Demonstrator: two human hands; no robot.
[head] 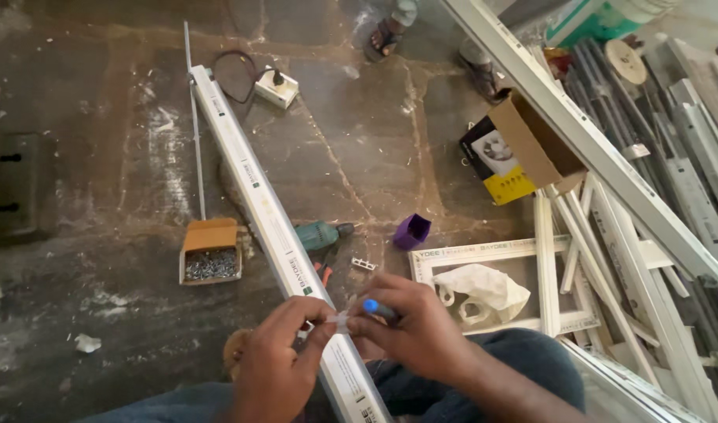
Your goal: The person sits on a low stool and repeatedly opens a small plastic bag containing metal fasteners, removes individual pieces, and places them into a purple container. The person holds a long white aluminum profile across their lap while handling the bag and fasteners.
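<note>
**Two hands worked on a small piece above a long white profile**

The person sat on the stone floor point(359, 149), and a long white profile point(273, 227) ran from the lap away toward the top left. Both hands met just above the near end of this profile.

The left hand point(277, 368) was nearly closed; its thumb and forefinger pinched a small pale piece point(339, 319). The piece was too small to tell what it was. The right hand point(410, 329) was curled around a blue-tipped tool point(372, 306), perhaps a marker or a pen, and the blue tip pointed at the small piece, very near to it or touching it.

To the left of the profile stood a small open cardboard box point(210, 251) with screws inside. On the right side of the profile, just beside it, lay a green electric drill point(320, 233), and a purple cup point(411, 231) lay on its side further right. A white frame point(484, 254) lay near the right hand with a crumpled white plastic bag point(484, 290) on it. A white socket box point(277, 88) with black cable stood near the far end of the profile.
</note>
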